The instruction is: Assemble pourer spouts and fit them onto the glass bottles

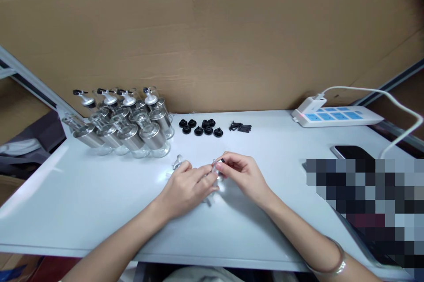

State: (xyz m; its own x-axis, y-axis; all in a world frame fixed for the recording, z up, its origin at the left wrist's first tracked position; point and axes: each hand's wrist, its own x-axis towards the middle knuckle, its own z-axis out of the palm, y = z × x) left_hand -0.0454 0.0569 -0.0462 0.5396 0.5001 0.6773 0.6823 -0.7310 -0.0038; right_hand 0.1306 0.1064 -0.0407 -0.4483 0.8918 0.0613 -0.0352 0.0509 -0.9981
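Note:
My left hand is closed on a silver pourer spout that my fingers mostly cover. On the other side, my right hand pinches at the same spot, with a small black piece showing at its fingertips. Another silver spout lies on the table just beyond my left hand. Below that hand a further shiny part is partly hidden and blurred. Farther back are several black stoppers and a small pile of thin black pieces.
Several glass bottles with metal sleeves crowd the back left of the white table; some carry pourers. A power strip with a white cable stands at the back right, near a phone and a pixelated area. Cardboard rises behind.

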